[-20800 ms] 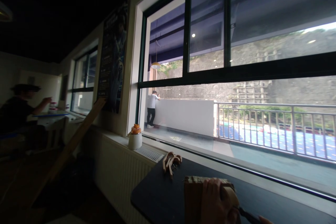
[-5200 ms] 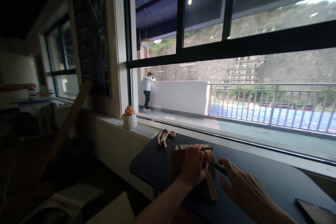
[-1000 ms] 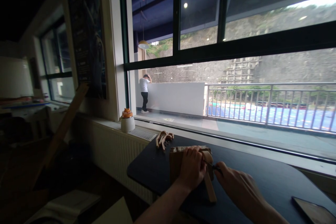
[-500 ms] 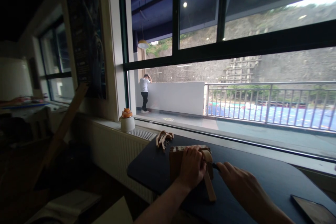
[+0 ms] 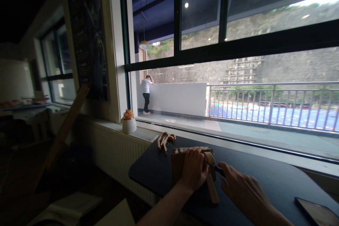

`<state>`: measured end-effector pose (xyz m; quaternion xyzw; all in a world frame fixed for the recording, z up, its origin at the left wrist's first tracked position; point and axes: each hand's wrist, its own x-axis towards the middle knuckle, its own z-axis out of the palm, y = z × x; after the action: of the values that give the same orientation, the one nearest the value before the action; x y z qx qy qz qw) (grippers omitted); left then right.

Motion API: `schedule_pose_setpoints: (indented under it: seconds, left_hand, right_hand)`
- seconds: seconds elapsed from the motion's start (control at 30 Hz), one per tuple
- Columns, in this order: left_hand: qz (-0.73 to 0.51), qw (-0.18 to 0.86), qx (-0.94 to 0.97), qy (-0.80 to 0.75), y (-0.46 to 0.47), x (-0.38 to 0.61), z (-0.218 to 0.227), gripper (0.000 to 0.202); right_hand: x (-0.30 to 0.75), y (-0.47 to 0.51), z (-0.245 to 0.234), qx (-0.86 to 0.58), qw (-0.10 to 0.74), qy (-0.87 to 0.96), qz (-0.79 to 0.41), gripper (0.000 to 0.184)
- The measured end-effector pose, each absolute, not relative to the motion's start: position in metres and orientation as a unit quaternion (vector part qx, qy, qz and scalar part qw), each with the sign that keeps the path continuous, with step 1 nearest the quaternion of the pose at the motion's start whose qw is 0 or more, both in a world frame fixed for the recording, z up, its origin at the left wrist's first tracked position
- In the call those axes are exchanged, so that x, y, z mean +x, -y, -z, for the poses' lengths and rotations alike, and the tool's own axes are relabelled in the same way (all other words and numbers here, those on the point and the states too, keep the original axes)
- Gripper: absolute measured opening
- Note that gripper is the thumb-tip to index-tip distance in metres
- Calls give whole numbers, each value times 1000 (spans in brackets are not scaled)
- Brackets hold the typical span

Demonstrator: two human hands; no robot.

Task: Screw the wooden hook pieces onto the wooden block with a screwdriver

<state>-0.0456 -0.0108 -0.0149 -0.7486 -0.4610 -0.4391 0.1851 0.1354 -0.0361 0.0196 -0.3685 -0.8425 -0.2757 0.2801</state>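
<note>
A thick wooden block (image 5: pixel 177 164) with a rough, bark-like upper edge stands on the dark table. My left hand (image 5: pixel 194 169) is closed over its front and presses a light curved wooden piece (image 5: pixel 210 157) against it. A straight wooden strip (image 5: pixel 212 189) slants down from that piece toward me. To the right, my right hand (image 5: pixel 239 183) grips the dark handle of a screwdriver (image 5: pixel 219 170). Its thin shaft points left to the wood beside my left fingers; the tip is hidden there.
Several curved wooden pieces (image 5: pixel 164 140) lie at the table's far left, with small screws (image 5: pixel 168 144) beside them. A phone-like dark slab (image 5: pixel 316 212) rests at the right edge. A white pot (image 5: pixel 129 126) stands on the sill. Outside the window a person (image 5: pixel 146 93) leans on a wall.
My right hand has shifted slightly right and its grip has loosened, so more of the screwdriver's handle shows. My left hand and the wood stay in place.
</note>
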Motion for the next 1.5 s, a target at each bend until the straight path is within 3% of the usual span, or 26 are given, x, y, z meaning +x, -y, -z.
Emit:
schedule_pose_setpoints:
  seconds: [0.23,0.5,0.8,1.0,1.5]
  left_hand:
    - [429,192,-748,469,13,-46,13,28]
    - [422,200,-750,469,15,-45,9,25]
    - [417,200,-753,469,16,-47,9,22]
    - [405,220,-752,471,16,-47,10,28]
    - [376,204,-766,481,16,-51,13,11]
  right_hand:
    - [144,38,-22,-296,276,859,314,40]
    - [139,36,-12,-346,281,853,271,11]
    - [139,40,-21,-377,272,847,258,9]
    - [138,41,-31,-339,245,858,298,18]
    - [136,41,-34,-327,196,863,332,18]
